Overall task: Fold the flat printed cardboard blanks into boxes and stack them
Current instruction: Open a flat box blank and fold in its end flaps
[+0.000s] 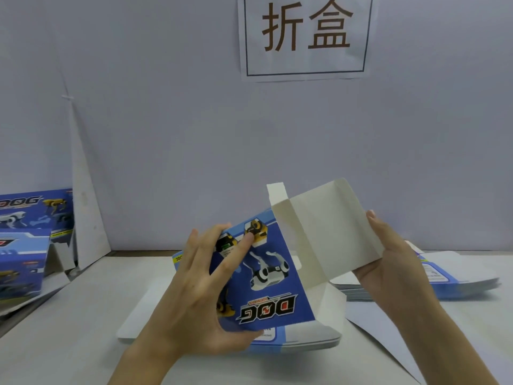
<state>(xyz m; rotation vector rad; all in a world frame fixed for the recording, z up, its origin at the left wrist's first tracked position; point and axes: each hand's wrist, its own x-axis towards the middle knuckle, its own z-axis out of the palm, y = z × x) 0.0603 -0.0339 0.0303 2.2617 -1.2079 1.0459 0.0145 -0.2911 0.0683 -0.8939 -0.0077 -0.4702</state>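
At the left edge of the frame two folded boxes (25,245) sit one behind the other, both blue and printed with robot dogs, and one white card wedge (83,212) leans against the wall just beside them. The pale table (69,337) runs across the whole lower part of the picture. Near the middle the left hand (194,284) holds the one half-folded box (269,284) up off the table. Its four fingers (236,250) are spread apart over the blue printed face, and its thumb (244,339) clamps the lower edge from underneath. The word DOG on that face reads upside down from here. A white panel (327,232) of the same box stands open toward the right, with a small flap sticking up at its top left corner. Under the box lies one stack of flat blanks (311,341). The right hand (394,262) is behind the panel's right edge with one fingertip (371,215) showing above it. I cannot tell whether the hidden fingers are clamped or straight. A second stack of blanks (458,282) lies on the table at the right. One paper sign (305,37) with two brown characters hangs on the wall in the upper right of the frame.
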